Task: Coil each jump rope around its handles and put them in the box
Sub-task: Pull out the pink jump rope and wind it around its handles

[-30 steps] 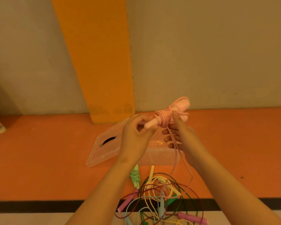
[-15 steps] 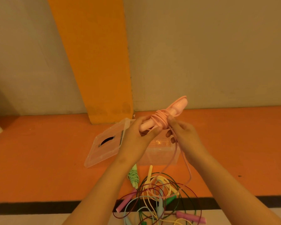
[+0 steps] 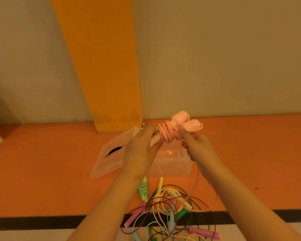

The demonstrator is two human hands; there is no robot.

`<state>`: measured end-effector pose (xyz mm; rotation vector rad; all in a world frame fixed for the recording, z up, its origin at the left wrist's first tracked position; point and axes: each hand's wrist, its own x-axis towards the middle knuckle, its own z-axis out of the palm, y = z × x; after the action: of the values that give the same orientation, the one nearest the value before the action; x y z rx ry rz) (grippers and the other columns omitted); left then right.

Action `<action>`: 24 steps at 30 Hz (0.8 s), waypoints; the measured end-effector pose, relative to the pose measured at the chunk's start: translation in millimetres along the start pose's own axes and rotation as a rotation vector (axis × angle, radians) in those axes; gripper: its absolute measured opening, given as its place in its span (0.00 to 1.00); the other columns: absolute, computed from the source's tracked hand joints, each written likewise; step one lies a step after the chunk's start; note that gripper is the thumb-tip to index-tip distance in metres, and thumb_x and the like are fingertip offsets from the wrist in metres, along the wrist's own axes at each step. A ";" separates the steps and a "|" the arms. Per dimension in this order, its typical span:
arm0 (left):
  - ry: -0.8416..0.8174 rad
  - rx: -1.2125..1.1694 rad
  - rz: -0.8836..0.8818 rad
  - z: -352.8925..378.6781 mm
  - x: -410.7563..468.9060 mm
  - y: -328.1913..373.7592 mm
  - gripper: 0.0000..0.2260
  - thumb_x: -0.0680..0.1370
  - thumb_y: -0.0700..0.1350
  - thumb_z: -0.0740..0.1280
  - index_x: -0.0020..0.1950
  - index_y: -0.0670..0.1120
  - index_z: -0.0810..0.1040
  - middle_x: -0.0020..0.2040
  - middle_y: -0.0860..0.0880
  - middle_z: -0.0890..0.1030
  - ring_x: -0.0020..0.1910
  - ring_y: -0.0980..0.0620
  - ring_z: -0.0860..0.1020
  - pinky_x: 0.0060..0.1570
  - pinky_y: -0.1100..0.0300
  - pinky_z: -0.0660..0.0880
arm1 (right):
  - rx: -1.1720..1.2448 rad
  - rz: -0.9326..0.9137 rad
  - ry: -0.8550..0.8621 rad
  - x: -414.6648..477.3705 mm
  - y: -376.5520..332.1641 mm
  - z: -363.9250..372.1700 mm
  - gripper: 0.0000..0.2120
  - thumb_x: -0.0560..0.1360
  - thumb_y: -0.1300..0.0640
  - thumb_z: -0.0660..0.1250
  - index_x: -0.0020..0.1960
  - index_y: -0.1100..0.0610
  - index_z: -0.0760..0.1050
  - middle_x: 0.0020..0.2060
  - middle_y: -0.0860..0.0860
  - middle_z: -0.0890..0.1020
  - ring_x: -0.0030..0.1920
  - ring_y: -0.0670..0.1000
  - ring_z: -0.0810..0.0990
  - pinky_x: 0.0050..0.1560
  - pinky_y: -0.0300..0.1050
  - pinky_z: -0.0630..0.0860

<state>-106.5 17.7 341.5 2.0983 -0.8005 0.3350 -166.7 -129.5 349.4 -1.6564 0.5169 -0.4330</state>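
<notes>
Above the clear box (image 3: 172, 168), the left hand (image 3: 139, 153) grips the pink jump rope (image 3: 165, 134) by its handles, while the right hand (image 3: 200, 150) pinches its coiled cord. Other ropes (image 3: 160, 185) lie tangled just nearer than the box.

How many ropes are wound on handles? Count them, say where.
2. The pink rope, partly wound, between left hand and right hand; the green rope, on the floor beside the tangle. Arms may hide more.

The jump rope (image 3: 165, 135) is pale pink, the box (image 3: 174, 168) clear. At six o'clock lie tangled ropes (image 3: 171, 220): yellow, green, maroon, blue.
</notes>
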 end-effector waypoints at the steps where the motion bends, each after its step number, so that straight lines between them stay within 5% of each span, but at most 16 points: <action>1: -0.015 -0.023 -0.018 1.3 -0.5 1.4 0.12 0.72 0.43 0.74 0.50 0.49 0.73 0.47 0.53 0.80 0.44 0.52 0.77 0.40 0.53 0.73 | 0.014 -0.010 0.012 0.6 0.9 -0.7 0.19 0.77 0.44 0.63 0.38 0.59 0.74 0.29 0.52 0.69 0.23 0.43 0.62 0.29 0.40 0.58; 7: -0.159 -0.470 -0.275 3.6 0.3 13.0 0.25 0.71 0.54 0.75 0.63 0.56 0.68 0.57 0.57 0.78 0.51 0.60 0.79 0.47 0.62 0.77 | 0.019 -0.094 0.018 6.2 3.1 -4.8 0.14 0.78 0.52 0.64 0.34 0.53 0.75 0.36 0.51 0.70 0.30 0.44 0.65 0.32 0.39 0.58; 10: -0.213 -0.607 -0.332 6.1 3.4 10.6 0.18 0.75 0.49 0.70 0.64 0.52 0.72 0.57 0.51 0.81 0.52 0.54 0.81 0.46 0.64 0.77 | -0.007 -0.135 -0.016 4.1 2.6 -2.9 0.14 0.78 0.55 0.65 0.33 0.51 0.75 0.33 0.47 0.70 0.30 0.41 0.66 0.32 0.37 0.60; 17: -0.039 -0.425 -0.213 13.0 0.4 7.9 0.20 0.68 0.42 0.78 0.57 0.53 0.76 0.54 0.55 0.80 0.53 0.58 0.78 0.53 0.62 0.74 | 0.056 -0.017 0.038 5.7 4.5 -3.2 0.12 0.75 0.54 0.69 0.43 0.61 0.71 0.33 0.56 0.72 0.20 0.43 0.65 0.20 0.34 0.61; 24: 0.086 -0.311 -0.179 20.2 -5.8 20.7 0.19 0.67 0.44 0.79 0.52 0.53 0.74 0.51 0.55 0.79 0.50 0.65 0.76 0.45 0.75 0.68 | 0.129 -0.025 0.109 4.9 7.3 3.6 0.08 0.77 0.60 0.66 0.42 0.62 0.70 0.30 0.55 0.75 0.18 0.45 0.66 0.19 0.36 0.61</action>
<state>-125.3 -5.0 339.2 1.8338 -0.5684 0.1883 -161.3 -130.1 341.6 -1.5225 0.5377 -0.5662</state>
